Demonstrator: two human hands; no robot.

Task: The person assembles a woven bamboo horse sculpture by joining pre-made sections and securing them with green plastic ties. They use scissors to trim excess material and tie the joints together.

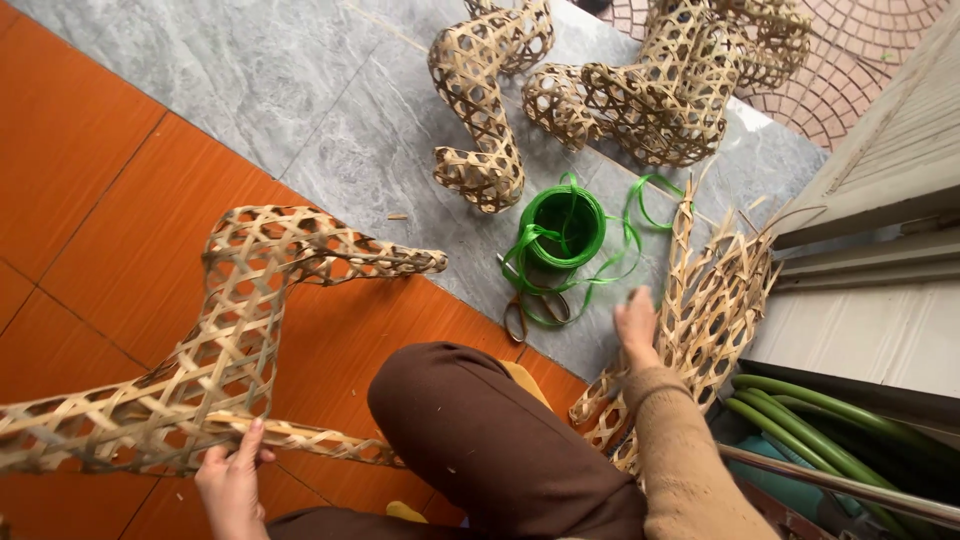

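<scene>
My left hand (233, 478) grips the lower edge of a large open-weave bamboo frame (225, 330) shaped like an animal body, which lies across the orange floor at the left. My right hand (636, 322) reaches out over the grey stone, fingers apart, just right of a spool of green plastic strap (563, 227) with loose loops trailing from it. A pair of scissors (528, 305) lies under those loops. Beside my right hand lies a flat woven bamboo piece (705, 310). My knee in brown trousers (470, 420) is between the hands.
Several more woven bamboo forms lie on the stone: a zigzag one (480, 100) and a bigger cluster (670, 85). A white door frame (880, 200) stands at the right, with green hoses (830, 440) and a metal bar (840, 485) below it. Brick paving (860, 60) lies beyond.
</scene>
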